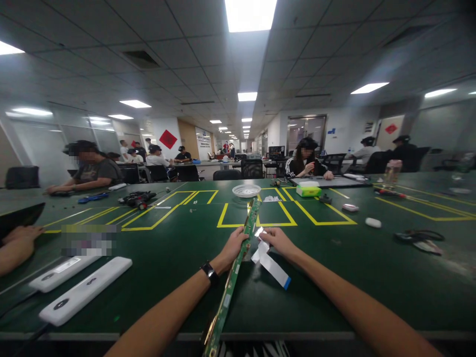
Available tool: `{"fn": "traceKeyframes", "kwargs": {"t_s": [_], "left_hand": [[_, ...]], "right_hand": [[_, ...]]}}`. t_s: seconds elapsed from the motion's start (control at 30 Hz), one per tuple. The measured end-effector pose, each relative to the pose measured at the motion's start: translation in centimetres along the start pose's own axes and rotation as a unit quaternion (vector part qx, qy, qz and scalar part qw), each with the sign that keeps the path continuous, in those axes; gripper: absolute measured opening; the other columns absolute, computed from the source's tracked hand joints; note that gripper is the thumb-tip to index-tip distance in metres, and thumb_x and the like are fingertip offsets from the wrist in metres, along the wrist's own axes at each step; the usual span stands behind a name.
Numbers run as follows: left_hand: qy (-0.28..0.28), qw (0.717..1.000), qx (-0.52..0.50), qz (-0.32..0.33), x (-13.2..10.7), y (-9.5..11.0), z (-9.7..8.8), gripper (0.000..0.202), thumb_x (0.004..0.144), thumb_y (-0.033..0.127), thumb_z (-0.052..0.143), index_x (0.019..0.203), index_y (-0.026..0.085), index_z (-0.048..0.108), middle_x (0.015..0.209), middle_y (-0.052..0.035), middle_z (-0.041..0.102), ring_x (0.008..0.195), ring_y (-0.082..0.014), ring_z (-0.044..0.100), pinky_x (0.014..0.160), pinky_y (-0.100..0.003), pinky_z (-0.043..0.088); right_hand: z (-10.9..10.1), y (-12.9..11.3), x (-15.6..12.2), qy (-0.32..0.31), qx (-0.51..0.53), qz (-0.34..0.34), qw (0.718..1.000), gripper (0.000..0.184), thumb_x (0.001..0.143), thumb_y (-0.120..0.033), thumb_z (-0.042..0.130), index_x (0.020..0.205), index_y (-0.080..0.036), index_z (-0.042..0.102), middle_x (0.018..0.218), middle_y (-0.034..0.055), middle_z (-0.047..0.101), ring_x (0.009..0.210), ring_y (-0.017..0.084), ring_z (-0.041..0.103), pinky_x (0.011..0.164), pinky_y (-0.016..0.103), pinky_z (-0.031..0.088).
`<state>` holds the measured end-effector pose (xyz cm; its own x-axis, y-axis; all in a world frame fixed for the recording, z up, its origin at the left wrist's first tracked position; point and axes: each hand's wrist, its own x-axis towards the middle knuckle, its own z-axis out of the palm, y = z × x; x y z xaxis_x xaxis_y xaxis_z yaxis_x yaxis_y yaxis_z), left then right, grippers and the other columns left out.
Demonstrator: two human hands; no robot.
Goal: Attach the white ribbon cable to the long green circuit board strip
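Observation:
My left hand is closed around a long, narrow green circuit board, which slants from the table's front edge up toward the middle. A dark watch band circles the left wrist. In my right hand, the fingers pinch a white flat ribbon cable just to the right of the board. The cable is folded near the fingers, and its loose end has a blue tip. Whether its upper end touches the board I cannot tell.
Ahead stands a white plastic basket on the green table with yellow tape outlines. White power strips lie at left, near another person's hand. A green tissue pack and a white case are at right. Co-workers sit across.

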<state>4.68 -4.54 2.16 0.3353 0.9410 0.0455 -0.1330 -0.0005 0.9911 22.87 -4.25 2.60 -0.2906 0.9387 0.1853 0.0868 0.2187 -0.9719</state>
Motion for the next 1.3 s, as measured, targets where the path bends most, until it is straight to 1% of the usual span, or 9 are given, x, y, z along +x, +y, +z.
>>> {"fn": "traceKeyframes", "kwargs": {"t_s": [0.17, 0.27, 0.37, 0.43, 0.53, 0.7, 0.8, 1.07, 1.3], "left_hand": [[-0.01, 0.999, 0.034, 0.002, -0.2, 0.1, 0.0, 0.017, 0.076, 0.033, 0.052, 0.085, 0.018, 0.05, 0.059, 0.006, 0.05, 0.037, -0.006, 0.043, 0.034, -0.016, 0.03], [-0.006, 0.999, 0.054, 0.001, -0.3, -0.1, 0.1, 0.026, 0.08, 0.043, 0.054, 0.085, 0.018, 0.051, 0.061, 0.0052, 0.053, 0.039, -0.0061, 0.044, 0.035, -0.016, 0.03], [-0.001, 0.998, 0.067, 0.015, -0.2, -0.2, 0.1, 0.034, 0.078, 0.05, 0.059, 0.086, 0.017, 0.054, 0.056, 0.0059, 0.052, 0.04, -0.0069, 0.044, 0.038, -0.017, 0.033], [0.001, 0.997, 0.066, 0.029, 0.0, -0.3, 0.1, 0.034, 0.077, 0.047, 0.063, 0.087, 0.016, 0.057, 0.055, 0.0051, 0.054, 0.045, -0.0087, 0.049, 0.044, -0.018, 0.037], [-0.004, 0.997, 0.054, 0.05, 0.1, -0.2, 0.0, 0.036, 0.075, 0.046, 0.065, 0.091, 0.014, 0.061, 0.063, 0.0016, 0.061, 0.056, -0.0119, 0.056, 0.052, -0.02, 0.042], [-0.012, 0.997, 0.046, 0.063, 0.2, -0.1, -0.3, 0.042, 0.075, 0.05, 0.065, 0.094, 0.012, 0.061, 0.073, -0.0021, 0.066, 0.065, -0.0148, 0.061, 0.061, -0.024, 0.046], [-0.013, 0.996, 0.063, 0.069, 0.1, -0.1, -0.4, 0.041, 0.075, 0.05, 0.065, 0.091, 0.012, 0.061, 0.073, -0.0023, 0.066, 0.065, -0.0152, 0.061, 0.061, -0.023, 0.046], [-0.024, 0.993, 0.088, 0.072, -0.4, 0.2, -0.2, 0.037, 0.079, 0.048, 0.062, 0.094, 0.014, 0.062, 0.08, -0.0033, 0.068, 0.072, -0.0169, 0.062, 0.066, -0.025, 0.047], [-0.014, 0.992, 0.097, 0.074, -0.4, 0.6, -0.1, 0.038, 0.077, 0.048, 0.064, 0.091, 0.013, 0.062, 0.077, -0.0032, 0.067, 0.07, -0.0174, 0.062, 0.064, -0.025, 0.046]], "right_hand": [[-0.3, 0.2, -0.1, -0.033, 0.019, -0.008, 0.999, 0.031, 0.074, -0.044, 0.064, 0.068, -0.014, 0.061, 0.054, -0.0044, 0.053, 0.048, 0.007, 0.046, 0.047, 0.019, 0.036], [-0.2, 0.5, 0.0, -0.047, 0.023, -0.012, 0.999, 0.032, 0.076, -0.045, 0.064, 0.07, -0.013, 0.062, 0.056, -0.004, 0.054, 0.049, 0.007, 0.044, 0.049, 0.02, 0.033], [-0.1, 0.9, 0.0, -0.052, 0.009, -0.004, 0.999, 0.033, 0.075, -0.045, 0.065, 0.071, -0.013, 0.063, 0.057, -0.0032, 0.055, 0.05, 0.008, 0.045, 0.052, 0.02, 0.032], [0.0, 1.0, 0.1, -0.052, 0.005, 0.0, 0.999, 0.032, 0.075, -0.044, 0.065, 0.072, -0.012, 0.064, 0.058, -0.0027, 0.057, 0.051, 0.008, 0.045, 0.053, 0.02, 0.032], [0.0, 0.9, 0.1, -0.042, -0.001, -0.002, 0.999, 0.031, 0.074, -0.043, 0.066, 0.07, -0.012, 0.064, 0.057, -0.0031, 0.056, 0.05, 0.008, 0.045, 0.051, 0.02, 0.031], [0.1, 0.1, -0.3, -0.031, -0.022, -0.007, 0.999, 0.031, 0.074, -0.042, 0.064, 0.067, -0.012, 0.063, 0.054, -0.0036, 0.054, 0.048, 0.008, 0.042, 0.049, 0.021, 0.028], [0.1, 0.0, -0.4, -0.034, -0.025, -0.01, 0.999, 0.03, 0.073, -0.041, 0.064, 0.067, -0.012, 0.064, 0.055, -0.0029, 0.055, 0.049, 0.008, 0.043, 0.051, 0.021, 0.029], [-0.1, 0.7, -0.1, -0.033, -0.027, -0.005, 0.999, 0.03, 0.075, -0.042, 0.064, 0.07, -0.012, 0.064, 0.057, -0.0024, 0.057, 0.05, 0.008, 0.044, 0.051, 0.021, 0.03], [-0.1, 0.4, -0.3, -0.019, -0.039, -0.008, 0.999, 0.029, 0.074, -0.041, 0.064, 0.07, -0.013, 0.065, 0.058, -0.0021, 0.058, 0.052, 0.009, 0.046, 0.053, 0.021, 0.032]]}}
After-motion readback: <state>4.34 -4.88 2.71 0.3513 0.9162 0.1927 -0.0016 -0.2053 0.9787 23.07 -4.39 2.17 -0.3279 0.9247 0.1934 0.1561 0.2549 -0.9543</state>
